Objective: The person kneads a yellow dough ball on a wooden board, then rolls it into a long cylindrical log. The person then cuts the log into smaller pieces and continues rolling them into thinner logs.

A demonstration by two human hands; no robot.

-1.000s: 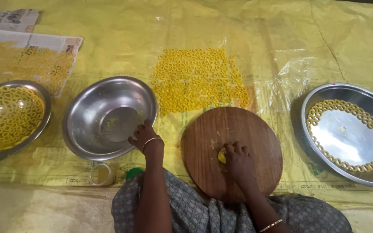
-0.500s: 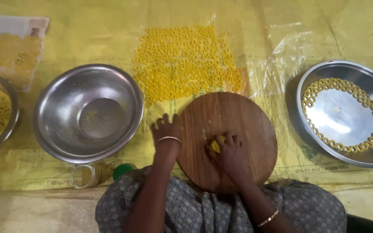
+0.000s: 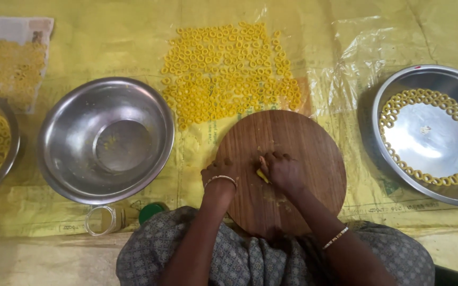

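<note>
While the right hand presses, fingers curled, on a yellow dough piece on the round wooden board, the left hand rests loosely closed and empty just left of it.

the round board is wood, matt, with a visible grain. the empty bowl and the plate are steel, smooth and glossy. the sheet under everything is thin yellow plastic, crinkled and shiny. the rings look like soft matt dough. the jar is clear glass. the dress is printed cloth.
</note>
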